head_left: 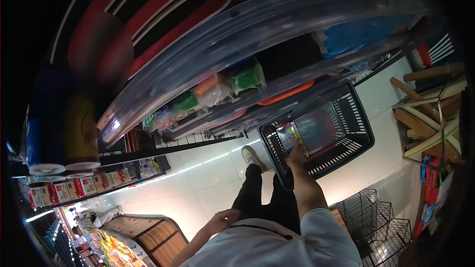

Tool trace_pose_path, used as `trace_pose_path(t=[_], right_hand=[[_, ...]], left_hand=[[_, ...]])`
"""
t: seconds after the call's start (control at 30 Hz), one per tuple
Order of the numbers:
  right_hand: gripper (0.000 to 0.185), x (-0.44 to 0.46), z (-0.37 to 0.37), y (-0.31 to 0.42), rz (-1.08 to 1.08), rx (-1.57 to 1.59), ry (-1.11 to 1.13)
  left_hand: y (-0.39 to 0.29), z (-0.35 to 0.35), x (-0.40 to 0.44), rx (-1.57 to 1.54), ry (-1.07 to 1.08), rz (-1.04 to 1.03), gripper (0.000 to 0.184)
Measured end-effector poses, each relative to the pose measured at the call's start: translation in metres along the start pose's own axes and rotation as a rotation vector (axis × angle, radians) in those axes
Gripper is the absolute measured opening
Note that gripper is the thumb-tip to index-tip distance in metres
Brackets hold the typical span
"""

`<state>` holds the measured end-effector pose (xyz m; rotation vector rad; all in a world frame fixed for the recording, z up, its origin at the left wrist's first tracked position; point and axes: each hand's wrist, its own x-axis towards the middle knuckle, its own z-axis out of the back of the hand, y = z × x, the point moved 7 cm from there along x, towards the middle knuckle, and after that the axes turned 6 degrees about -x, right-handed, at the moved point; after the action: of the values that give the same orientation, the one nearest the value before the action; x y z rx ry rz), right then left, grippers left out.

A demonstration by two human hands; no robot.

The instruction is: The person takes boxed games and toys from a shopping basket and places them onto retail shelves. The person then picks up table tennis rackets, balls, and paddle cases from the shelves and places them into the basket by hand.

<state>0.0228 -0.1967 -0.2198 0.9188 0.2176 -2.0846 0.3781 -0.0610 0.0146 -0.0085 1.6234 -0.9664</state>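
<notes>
My right hand (pixel 297 155) reaches down over the near left side of a black shopping basket (pixel 352 141). Its fingers are closed on a small package (pixel 286 137) with a colourful printed front and some yellow and blue on it; the exact kind of product is too small to make out. The basket has slotted walls, and a reddish pattern shows through its bottom. Close to my waist, my left hand (pixel 225 220) hangs with loosely bent fingers and holds nothing that I can see.
A shelf with clear plastic edging and wrapped green sponges (pixel 247 77) runs above the basket. Rolls (pixel 426 118) stand in a wire rack at right. Black wire baskets (pixel 368 217) are lower right, a wooden-slatted display (pixel 148 235) lower left. White tiles (pixel 213 183) cover the floor.
</notes>
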Motion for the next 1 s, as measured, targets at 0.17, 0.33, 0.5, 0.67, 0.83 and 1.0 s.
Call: trace_pose_path(t=[0.17, 0.33, 0.5, 0.67, 0.83, 1.0], right_hand=[[0.117, 0.022, -0.018, -0.011, -0.011, -0.087, -0.125], [0.113, 0.007, 0.008, -0.009, 0.021, 0.006, -0.115], [0.105, -0.014, 0.052, -0.015, 0.142, 0.088, -0.163], [0.082, -0.074, 0.117, -0.026, 0.286, 0.636, 0.061], [0.072, -0.141, 0.159, -0.012, 0.613, 0.976, 0.224], [0.081, -0.241, 0.224, 0.034, 0.879, 0.952, 0.343]], left_hand=[[-0.029, -0.006, 0.0, 0.085, 0.001, 0.133, 0.028], [-0.018, -0.005, 0.013, 0.053, 0.03, 0.017, 0.028], [-0.036, -0.005, 0.028, 0.15, 0.037, -0.136, 0.031], [-0.079, -0.012, 0.045, 0.192, 0.013, -0.188, 0.026], [-0.138, -0.028, 0.061, -0.003, 0.095, -0.421, 0.04], [-0.224, -0.055, 0.038, -0.181, 0.191, -0.551, 0.087]])
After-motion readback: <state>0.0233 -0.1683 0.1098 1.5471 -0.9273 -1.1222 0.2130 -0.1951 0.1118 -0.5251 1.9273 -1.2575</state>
